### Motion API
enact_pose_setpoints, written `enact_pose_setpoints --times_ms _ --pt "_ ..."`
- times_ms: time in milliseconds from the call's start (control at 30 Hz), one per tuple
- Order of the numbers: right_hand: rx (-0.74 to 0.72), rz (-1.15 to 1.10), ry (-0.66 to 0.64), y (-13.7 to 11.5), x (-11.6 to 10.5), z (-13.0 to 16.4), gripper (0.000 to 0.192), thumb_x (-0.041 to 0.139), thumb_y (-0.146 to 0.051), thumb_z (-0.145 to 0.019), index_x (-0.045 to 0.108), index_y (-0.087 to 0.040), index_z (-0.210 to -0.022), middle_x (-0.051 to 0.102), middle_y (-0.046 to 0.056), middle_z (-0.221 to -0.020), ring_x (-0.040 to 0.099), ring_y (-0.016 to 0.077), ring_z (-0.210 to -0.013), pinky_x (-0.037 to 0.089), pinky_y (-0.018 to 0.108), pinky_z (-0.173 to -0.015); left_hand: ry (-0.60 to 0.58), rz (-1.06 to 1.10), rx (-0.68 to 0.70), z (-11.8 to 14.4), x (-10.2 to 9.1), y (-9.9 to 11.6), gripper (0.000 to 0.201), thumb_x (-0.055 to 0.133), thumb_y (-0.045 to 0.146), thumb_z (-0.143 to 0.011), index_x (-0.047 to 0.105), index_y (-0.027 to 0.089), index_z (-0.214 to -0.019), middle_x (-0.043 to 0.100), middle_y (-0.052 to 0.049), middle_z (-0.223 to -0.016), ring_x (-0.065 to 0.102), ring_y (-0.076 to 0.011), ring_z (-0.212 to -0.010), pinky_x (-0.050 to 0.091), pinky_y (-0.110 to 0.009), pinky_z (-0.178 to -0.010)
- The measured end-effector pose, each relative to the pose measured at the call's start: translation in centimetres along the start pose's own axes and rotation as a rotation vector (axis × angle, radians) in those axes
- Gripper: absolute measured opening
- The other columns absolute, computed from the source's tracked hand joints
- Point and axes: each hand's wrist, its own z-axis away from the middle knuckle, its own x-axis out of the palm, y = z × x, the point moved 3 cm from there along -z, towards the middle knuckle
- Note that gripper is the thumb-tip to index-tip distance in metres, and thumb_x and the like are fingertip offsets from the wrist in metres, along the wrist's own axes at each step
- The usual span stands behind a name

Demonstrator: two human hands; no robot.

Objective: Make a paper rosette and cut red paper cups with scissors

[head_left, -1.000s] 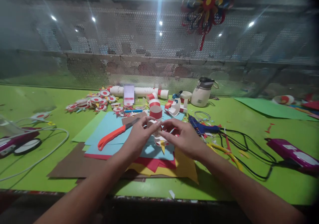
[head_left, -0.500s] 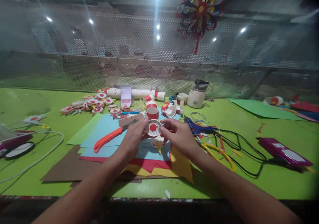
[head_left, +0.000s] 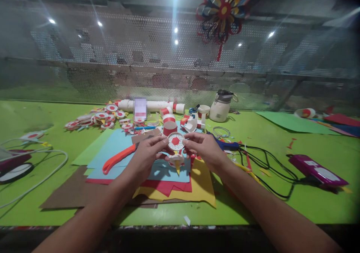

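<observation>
Between the nearly closed fingertips of our left hand (head_left: 147, 151) and right hand (head_left: 207, 148), we hold a round white paper-like disc (head_left: 176, 141) above light-blue paper sheets (head_left: 167, 175), its red centre (head_left: 175, 141) seemingly fixed, remaining work unclear.

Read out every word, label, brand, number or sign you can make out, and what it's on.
Nothing is legible.
Purple device on the right: white markings, too blurred.
Pale bottle: small mark, too small to read.
Upright panel: pixelated, unreadable.
Red-centred disc: no readable text.
</observation>
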Motion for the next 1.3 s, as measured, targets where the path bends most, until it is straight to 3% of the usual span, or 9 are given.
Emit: enact_pose_setpoints --times_ms 233,467,900,1067,1200,1300 --pt "-0.039 0.085 -0.010 -0.2 -0.4 -0.1 0.023 0.070 -0.033 -0.068 0.065 -0.014 -0.081 0.063 0.001 -0.064 0.057 0.0104 -0.051 0.044 0.024 -0.047 -0.032 0.016 0.020 -0.1 -0.2 -0.1 0.021 0.060 0.033 -0.080 0.066 0.014 -0.086 0.060 -0.005 -0.081 0.058 -0.0151 -0.075 0.047 -0.023 -0.057" --pt "-0.132 0.240 0.042 -0.8 -1.0 -0.1 0.026 0.062 -0.040 -0.076 0.063 -0.015 -0.069 0.060 0.000 -0.061 0.053 0.0085 -0.049 0.039 0.022 -0.046 -0.058 0.000 0.022 -0.1 0.0 -0.2 0.027 0.060 0.033 -0.080 0.067 0.015 -0.099 0.064 -0.007 -0.088 0.058 -0.0144 -0.075 0.046 -0.023 -0.058" --pt "-0.026 0.215 -0.035 -0.7 -0.8 0.2 0.018 0.066 -0.032 -0.075 0.067 -0.014 -0.072 0.060 0.000 -0.057 0.050 0.0078 -0.046 0.039 0.023 -0.045 -0.093 -0.039 0.034 -0.1 0.2 -0.1 0.029 0.059 0.036 -0.081 0.066 0.014 -0.098 0.064 -0.008 -0.088 0.057 -0.0150 -0.075 0.046 -0.025 -0.060" --pt "-0.015 0.168 -0.015 -0.3 -0.9 -0.2 0.019 0.069 -0.034 -0.072 0.066 -0.015 -0.071 0.060 0.000 -0.056 0.049 0.0080 -0.045 0.040 0.023 -0.045 0.028 -0.062 -0.003 -0.4 -0.4 0.1 0.033 0.059 0.042 -0.078 0.064 0.013 -0.095 0.064 -0.006 -0.078 0.059 -0.0161 -0.072 0.046 -0.025 -0.058" --pt "0.006 0.178 0.013 0.1 -1.1 -0.4 0.019 0.069 -0.033 -0.071 0.065 -0.015 -0.068 0.060 0.000 -0.056 0.051 0.0085 -0.046 0.039 0.022 -0.044 0.170 -0.314 -0.019 -1.4 -2.1 -0.1 0.031 0.056 0.042 -0.075 0.062 0.013 -0.080 0.063 -0.005 -0.068 0.060 -0.0165 -0.065 0.042 -0.024 -0.052" --pt "0.029 0.172 0.029 0.2 -1.3 -0.6 0.018 0.070 -0.030 -0.070 0.064 -0.014 -0.067 0.060 0.000 -0.055 0.051 0.0082 -0.046 0.037 0.021 -0.043 0.170 -0.614 0.011 -2.2 -3.1 -0.4 0.028 0.049 0.038 -0.075 0.060 0.014 -0.067 0.062 -0.005 -0.062 0.057 -0.0150 -0.057 0.038 -0.023 -0.047"
